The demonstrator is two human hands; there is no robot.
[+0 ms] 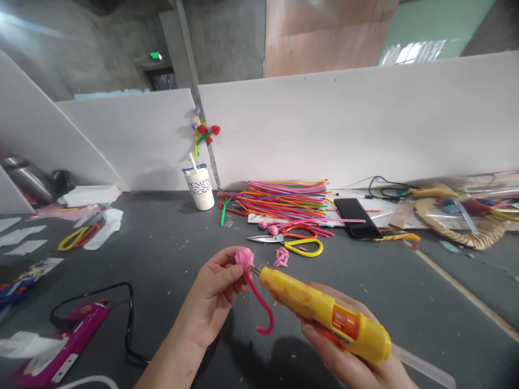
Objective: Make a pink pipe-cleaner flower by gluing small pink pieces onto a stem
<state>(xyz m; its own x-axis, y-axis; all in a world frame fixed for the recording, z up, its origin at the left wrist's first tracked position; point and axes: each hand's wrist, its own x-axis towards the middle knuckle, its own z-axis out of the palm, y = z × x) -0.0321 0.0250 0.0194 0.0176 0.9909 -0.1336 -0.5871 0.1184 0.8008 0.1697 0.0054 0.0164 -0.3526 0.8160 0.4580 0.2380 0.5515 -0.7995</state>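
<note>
Between the thumb and fingers of my left hand [219, 283] is a pink pipe-cleaner flower [244, 257]. From its base hangs a darker pink stem [263, 308], bent into a hook at the lower end. My right hand [348, 351] is wrapped round a yellow hot glue gun [320, 302], with a clear glue stick [424, 367] poking out of its back. The metal nozzle [254, 269] points left and meets, or nearly meets, the flower's base; I cannot tell if they touch. Just beyond lie small pink pieces [281, 257] and scissors [292, 242] with yellow and red handles.
Behind the scissors lies a pile of coloured pipe cleaners [287, 197]. A white cup [198, 188] with a straw stands left of it, a black phone [357, 217] right. A purple power strip [68, 346] with a black cable [130, 319] sits at left. White partitions [344, 124] close off the back.
</note>
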